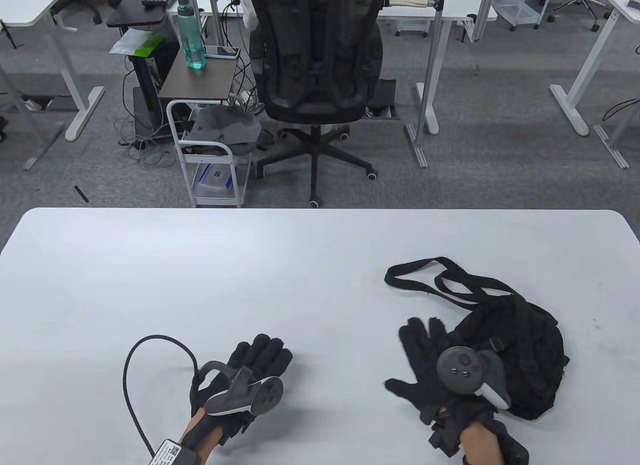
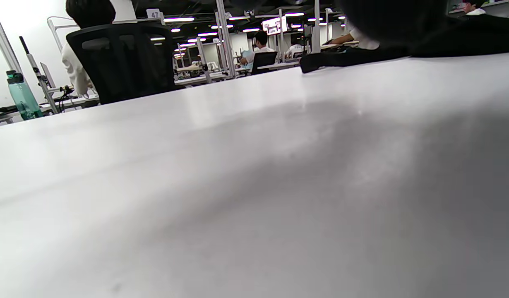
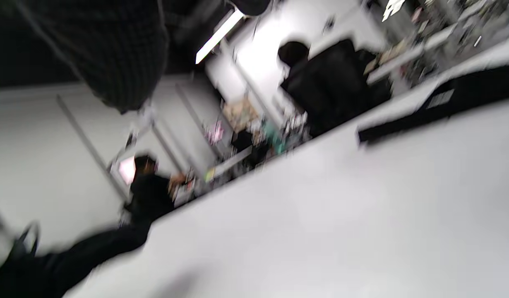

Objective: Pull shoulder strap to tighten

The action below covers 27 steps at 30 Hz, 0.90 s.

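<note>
Black gloves cover both hands over the white tabletop [image 1: 200,265]. Near the front edge, left of centre, the left hand [image 1: 250,367] lies with its fingers [image 1: 267,352] straight and close together, holding nothing. Toward the front right, the right hand [image 1: 430,360] has its fingers [image 1: 417,335] spread wide and grips nothing; it sits just beside the backpack [image 1: 520,355], and whether they touch I cannot tell. That backpack is a small, soft, crumpled black fabric heap near the front right corner. Its shoulder strap [image 1: 425,275], a flat black webbing band, loops out from the bag's top toward the far edge and leftward, its long axis running diagonally.
</note>
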Motion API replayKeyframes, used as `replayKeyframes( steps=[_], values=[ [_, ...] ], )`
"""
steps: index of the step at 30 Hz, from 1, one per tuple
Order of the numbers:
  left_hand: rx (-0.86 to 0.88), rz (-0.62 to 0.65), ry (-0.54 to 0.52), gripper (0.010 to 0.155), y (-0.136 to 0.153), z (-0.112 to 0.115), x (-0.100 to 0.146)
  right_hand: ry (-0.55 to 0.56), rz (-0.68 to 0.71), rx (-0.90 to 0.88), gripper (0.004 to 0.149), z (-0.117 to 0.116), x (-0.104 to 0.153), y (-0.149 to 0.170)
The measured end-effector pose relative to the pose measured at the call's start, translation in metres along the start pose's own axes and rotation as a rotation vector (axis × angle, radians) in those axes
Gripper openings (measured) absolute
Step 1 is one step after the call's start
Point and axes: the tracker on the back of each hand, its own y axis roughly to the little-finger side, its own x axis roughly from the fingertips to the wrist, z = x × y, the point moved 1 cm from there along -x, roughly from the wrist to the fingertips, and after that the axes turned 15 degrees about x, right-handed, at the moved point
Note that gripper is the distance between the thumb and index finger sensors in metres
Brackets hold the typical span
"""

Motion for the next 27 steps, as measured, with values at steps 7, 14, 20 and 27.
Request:
replayKeyframes(
  steps=[7, 14, 20, 27],
  values=[
    [0.007, -0.013, 0.025, 0.086, 0.003, 0.001, -0.001, -0.093, -0.31, 0.072, 0.103, 0.005, 0.019, 0.078],
    [-0.008, -0.018, 0.048, 0.086, 0.001, 0.002, 0.001, -0.395, -0.53, 0.081, 0.107, -0.043, 0.021, 0.119],
    [-0.014, -0.032, 0.078, 0.085, 0.001, 0.003, 0.002, -0.436, -0.619, 0.25, 0.095, -0.064, 0.017, 0.13],
    [-0.01, -0.032, 0.084, 0.085, 0.001, 0.003, 0.002, -0.21, -0.614, 0.348, 0.062, -0.048, 0.01, 0.125]
  ],
)
